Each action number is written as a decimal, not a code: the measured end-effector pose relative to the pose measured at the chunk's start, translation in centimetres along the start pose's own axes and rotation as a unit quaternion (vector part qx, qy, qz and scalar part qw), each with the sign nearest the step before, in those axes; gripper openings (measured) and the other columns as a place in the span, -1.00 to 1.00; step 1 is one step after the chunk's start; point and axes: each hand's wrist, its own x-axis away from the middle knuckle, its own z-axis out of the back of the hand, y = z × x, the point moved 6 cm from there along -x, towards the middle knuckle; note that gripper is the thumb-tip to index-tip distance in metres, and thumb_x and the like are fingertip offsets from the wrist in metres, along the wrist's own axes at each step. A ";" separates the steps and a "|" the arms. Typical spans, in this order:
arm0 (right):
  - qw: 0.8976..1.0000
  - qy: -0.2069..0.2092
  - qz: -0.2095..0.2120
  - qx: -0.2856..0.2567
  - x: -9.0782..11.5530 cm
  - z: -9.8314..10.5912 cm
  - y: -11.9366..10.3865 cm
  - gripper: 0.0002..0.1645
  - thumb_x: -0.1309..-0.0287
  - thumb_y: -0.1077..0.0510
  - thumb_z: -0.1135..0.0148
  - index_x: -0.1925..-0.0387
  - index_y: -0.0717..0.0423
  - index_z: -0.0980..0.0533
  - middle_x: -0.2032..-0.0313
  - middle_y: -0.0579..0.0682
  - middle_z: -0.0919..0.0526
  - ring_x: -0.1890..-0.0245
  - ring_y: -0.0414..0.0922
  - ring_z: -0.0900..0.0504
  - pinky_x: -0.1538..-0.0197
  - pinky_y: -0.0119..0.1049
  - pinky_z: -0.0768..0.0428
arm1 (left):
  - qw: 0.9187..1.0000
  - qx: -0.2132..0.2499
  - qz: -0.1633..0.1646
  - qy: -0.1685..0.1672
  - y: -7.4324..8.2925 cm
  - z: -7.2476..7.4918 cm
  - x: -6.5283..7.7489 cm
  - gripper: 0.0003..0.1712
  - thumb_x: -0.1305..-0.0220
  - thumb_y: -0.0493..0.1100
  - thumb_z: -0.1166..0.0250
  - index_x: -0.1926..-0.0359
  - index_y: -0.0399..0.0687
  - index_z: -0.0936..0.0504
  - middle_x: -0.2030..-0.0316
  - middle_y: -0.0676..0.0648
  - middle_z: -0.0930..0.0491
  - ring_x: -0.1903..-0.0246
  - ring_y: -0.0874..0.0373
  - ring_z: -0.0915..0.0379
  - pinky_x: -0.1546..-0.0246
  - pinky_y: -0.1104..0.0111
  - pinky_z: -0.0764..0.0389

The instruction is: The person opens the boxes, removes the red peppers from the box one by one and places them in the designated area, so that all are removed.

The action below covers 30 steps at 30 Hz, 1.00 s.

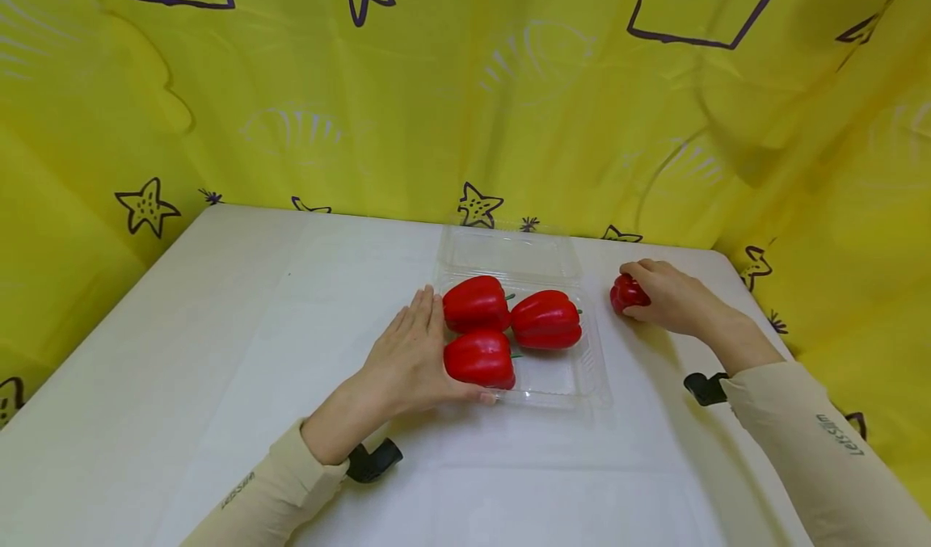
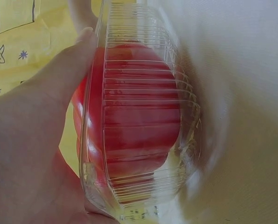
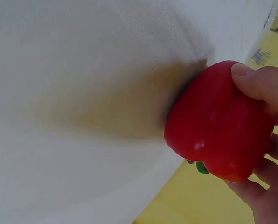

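A clear plastic clamshell box (image 1: 549, 379) lies opened on the table, with three red bell peppers inside: one at the back left (image 1: 476, 304), one at the front left (image 1: 480, 359) and one on the right (image 1: 546, 320). My left hand (image 1: 410, 361) rests against its left side and front edge, fingers straight and thumb along the front rim. In the left wrist view, a red pepper (image 2: 139, 112) shows through the ribbed wall. To the right of the box, my right hand (image 1: 669, 298) grips another red bell pepper (image 3: 218, 123) between thumb and fingers, at the table surface.
The box's transparent lid (image 1: 509, 254) is folded back flat behind it. A white cloth covers the table (image 1: 218, 329). Yellow curtains (image 1: 407, 111) with drawn stars and shells hang at the back and both sides. The table's right edge is near my right hand.
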 end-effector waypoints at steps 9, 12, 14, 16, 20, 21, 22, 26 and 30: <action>0.999 0.020 0.026 0.003 0.3 -0.2 -0.7 -0.30 -0.09 0.24 -0.41 -0.27 0.32 -0.41 -0.15 0.39 -0.44 -0.15 0.34 -0.40 -0.07 0.28 -0.58 | 1.000 -0.002 -0.004 0.000 0.0 0.0 0.1 0.59 0.21 0.63 -0.34 -0.54 -0.34 0.10 -0.56 -0.29 0.13 -0.56 -0.18 0.21 -0.53 0.01 -0.04; 0.998 0.040 0.035 0.018 0.5 -0.2 -1.0 -0.33 -0.07 0.24 -0.43 -0.22 0.31 -0.44 -0.11 0.37 -0.48 -0.11 0.34 -0.42 -0.06 0.27 -0.59 | 1.000 -0.004 -0.007 0.002 0.0 0.0 0.0 0.58 0.20 0.63 -0.33 -0.53 -0.35 0.10 -0.56 -0.30 0.12 -0.56 -0.18 0.20 -0.53 0.01 -0.05; 0.998 0.054 0.038 0.026 0.7 -0.2 -1.2 -0.34 -0.05 0.24 -0.45 -0.20 0.30 -0.46 -0.09 0.37 -0.49 -0.10 0.34 -0.43 -0.08 0.28 -0.57 | 1.000 -0.005 -0.009 0.003 0.1 0.0 0.0 0.58 0.19 0.63 -0.32 -0.53 -0.35 0.09 -0.56 -0.30 0.11 -0.56 -0.19 0.20 -0.52 0.00 -0.06; 0.997 0.063 0.038 0.030 0.8 -0.2 -1.3 -0.35 -0.04 0.23 -0.46 -0.18 0.29 -0.47 -0.08 0.36 -0.49 -0.09 0.34 -0.43 -0.10 0.29 -0.54 | 1.000 -0.007 -0.010 0.005 0.1 0.0 0.0 0.58 0.19 0.63 -0.32 -0.53 -0.36 0.09 -0.56 -0.31 0.11 -0.56 -0.19 0.19 -0.52 0.00 -0.07; 0.996 0.072 0.038 0.033 0.9 -0.3 -1.4 -0.35 -0.01 0.22 -0.48 -0.16 0.27 -0.48 -0.07 0.36 -0.49 -0.08 0.34 -0.43 -0.11 0.30 -0.52 | 1.000 -0.008 -0.011 0.005 0.0 0.0 0.0 0.58 0.19 0.63 -0.32 -0.53 -0.35 0.09 -0.55 -0.31 0.10 -0.56 -0.19 0.19 -0.52 0.00 -0.07; 0.996 0.071 0.038 0.032 0.9 -0.4 -1.4 -0.35 -0.01 0.22 -0.48 -0.16 0.27 -0.48 -0.08 0.36 -0.49 -0.08 0.34 -0.43 -0.10 0.30 -0.52 | 1.000 -0.009 -0.011 0.004 0.0 0.0 -0.1 0.58 0.19 0.63 -0.32 -0.53 -0.35 0.09 -0.55 -0.31 0.10 -0.56 -0.19 0.19 -0.52 0.00 -0.07; 0.996 0.070 0.037 0.032 0.9 -0.4 -1.4 -0.34 0.00 0.22 -0.48 -0.16 0.27 -0.48 -0.08 0.36 -0.49 -0.07 0.34 -0.43 -0.10 0.31 -0.52 | 1.000 -0.009 -0.011 0.004 0.0 -0.1 -0.1 0.58 0.19 0.63 -0.32 -0.53 -0.35 0.09 -0.55 -0.31 0.10 -0.56 -0.19 0.19 -0.52 0.00 -0.07; 0.997 0.065 0.033 0.027 1.0 -0.5 -1.2 -0.32 0.02 0.22 -0.48 -0.18 0.25 -0.47 -0.09 0.36 -0.48 -0.10 0.35 -0.41 -0.11 0.33 -0.51 | 1.000 -0.010 -0.011 0.005 0.0 -0.1 -0.1 0.58 0.19 0.64 -0.32 -0.53 -0.36 0.08 -0.55 -0.30 0.09 -0.56 -0.19 0.18 -0.52 0.01 -0.07; 0.998 0.055 0.028 0.020 1.1 -0.4 -1.1 -0.27 0.03 0.20 -0.48 -0.21 0.26 -0.45 -0.13 0.37 -0.45 -0.15 0.37 -0.36 -0.16 0.35 -0.47 | 1.000 -0.011 -0.010 0.004 0.0 -0.1 0.0 0.58 0.19 0.64 -0.32 -0.53 -0.36 0.08 -0.55 -0.31 0.09 -0.56 -0.18 0.19 -0.52 0.01 -0.06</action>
